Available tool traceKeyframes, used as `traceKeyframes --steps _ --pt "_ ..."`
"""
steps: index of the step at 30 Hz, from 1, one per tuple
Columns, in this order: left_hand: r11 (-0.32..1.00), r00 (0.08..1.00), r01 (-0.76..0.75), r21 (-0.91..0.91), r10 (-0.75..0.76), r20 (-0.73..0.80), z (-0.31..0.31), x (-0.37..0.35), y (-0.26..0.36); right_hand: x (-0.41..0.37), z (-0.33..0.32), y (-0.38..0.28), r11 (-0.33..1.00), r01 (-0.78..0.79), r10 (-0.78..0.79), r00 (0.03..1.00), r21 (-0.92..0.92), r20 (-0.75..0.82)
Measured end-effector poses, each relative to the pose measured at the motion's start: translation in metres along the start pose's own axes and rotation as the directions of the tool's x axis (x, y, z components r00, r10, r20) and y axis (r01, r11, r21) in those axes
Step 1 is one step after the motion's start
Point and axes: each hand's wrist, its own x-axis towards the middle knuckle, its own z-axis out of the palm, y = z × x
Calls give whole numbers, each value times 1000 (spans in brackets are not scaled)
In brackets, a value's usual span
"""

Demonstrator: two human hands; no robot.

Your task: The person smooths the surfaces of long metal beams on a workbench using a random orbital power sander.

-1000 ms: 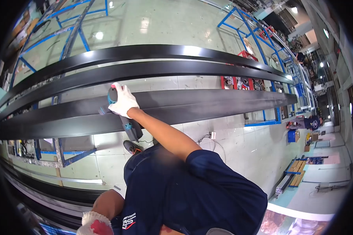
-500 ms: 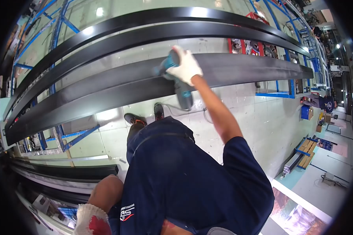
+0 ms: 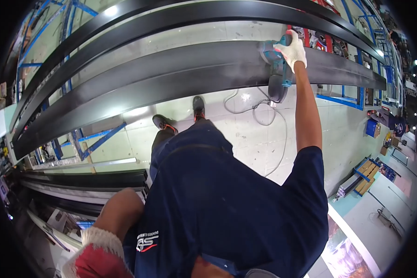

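My right hand (image 3: 293, 50), in a white glove, is closed around a teal and black power sander (image 3: 277, 69). The sander rests on a wide black metal profile (image 3: 171, 76), right of its middle, with its dark rear end hanging over the near edge. The profile's surface looks greyish and dusty in places. Down at the lower left is my left hand (image 3: 97, 259), in a white and red glove; its fingers lie outside the frame.
Two narrower black profiles (image 3: 190, 16) run beyond the wide one. Blue metal frames (image 3: 62, 143) stand beneath at both ends. A grey cord (image 3: 285, 139) loops on the tiled floor. More long profiles (image 3: 83, 180) lie at the left. Another person (image 3: 396, 123) is far right.
My right hand has moved the sander to the right along the wide profile. The view has shifted somewhat, and my left hand sits lower in the frame.
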Motion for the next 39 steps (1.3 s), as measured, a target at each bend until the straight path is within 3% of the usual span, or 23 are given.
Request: traceKeyframes --steps 4,5,9,11,12,14,15,18,19,22,24,27,30,34,39 --pt "956 999 36 290 -33 -16 -54 -10 31 -34 28 -59 986 125 -124 992 -111 17" --pt "848 946 310 430 -318 -54 -60 -3 56 -49 35 -82 989 122 -119 992 -86 42" --pt "889 997 55 454 -28 -66 -137 -12 95 -112 80 -178 969 227 -216 970 -96 113" --pt "871 992 -54 489 105 -77 -177 -17 117 -145 106 -232 975 208 -191 964 -78 184" --pt "797 994 -48 602 96 -49 -194 -20 127 -164 119 -263 981 189 -174 957 -43 233" --pt "604 997 -53 795 78 7 -222 -20 131 -197 153 -313 943 309 -282 940 -128 191" --pt "517 989 -96 850 143 24 -245 -29 148 -215 166 -343 922 363 -334 921 -132 200" --pt "554 972 -125 823 236 -11 -285 -31 175 -264 209 -423 897 433 -397 879 -93 265" --pt "708 1000 -27 706 8 30 -299 -33 201 -280 223 -447 862 503 -471 840 -61 269" --pt "301 992 -54 952 127 16 -322 -49 268 -321 265 -522 794 607 -560 756 -41 339" --pt "190 983 -56 980 184 21 -337 -50 297 -344 286 -565 744 668 -618 687 4 383" --pt "405 948 4 914 288 -132 -333 -54 318 -376 322 -626 672 738 -700 602 67 384" --pt "452 908 4 892 373 -193 -329 -58 329 -404 346 -673 603 795 -738 521 72 429" --pt "432 863 -21 902 463 -202 -323 -59 337 -429 363 -708 545 834 -762 453 82 462" --pt "377 854 -65 924 501 -145 -313 -53 342 -433 360 -697 519 850 -770 418 90 482"
